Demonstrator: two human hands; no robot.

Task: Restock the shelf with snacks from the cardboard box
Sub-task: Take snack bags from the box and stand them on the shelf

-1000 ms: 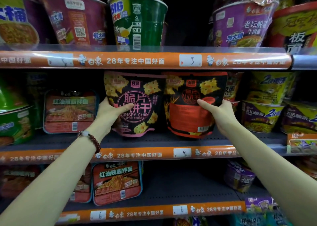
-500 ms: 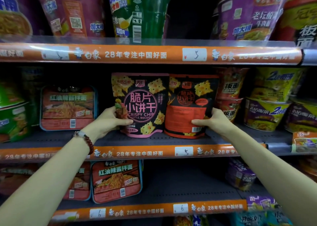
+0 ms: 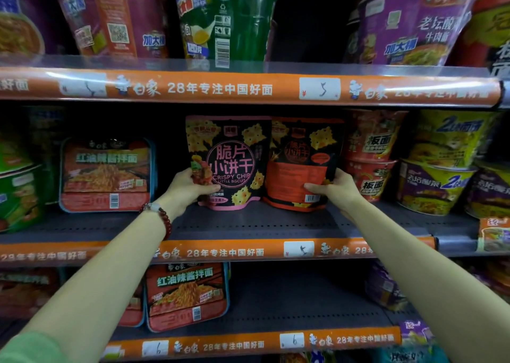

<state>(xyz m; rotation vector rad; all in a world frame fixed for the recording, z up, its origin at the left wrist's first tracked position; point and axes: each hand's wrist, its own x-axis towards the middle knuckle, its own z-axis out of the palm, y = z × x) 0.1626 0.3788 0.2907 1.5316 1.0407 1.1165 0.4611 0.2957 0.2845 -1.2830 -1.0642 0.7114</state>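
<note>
Two black biscuit pouches stand upright side by side on the middle shelf [image 3: 248,224]. The pink-trimmed pouch [image 3: 231,161] is on the left, and my left hand [image 3: 187,189] grips its lower left edge with the thumb across the front. The orange-trimmed pouch [image 3: 303,164] stands to its right, and my right hand [image 3: 334,189] holds its lower right corner with the thumb on the front. Both pouch bottoms rest on the shelf. The cardboard box is not in view.
Flat red noodle trays [image 3: 106,175] stand left of the pouches, stacked noodle bowls [image 3: 369,155] to the right. Large noodle cups [image 3: 226,20] line the shelf above. Another noodle tray [image 3: 187,293] sits on the lower shelf. Orange price rails [image 3: 220,89] front each shelf.
Both pouches have moved deeper onto the shelf and lower until they stand on it. My hands slid down to the pouches' lower corners. The camera moved closer.
</note>
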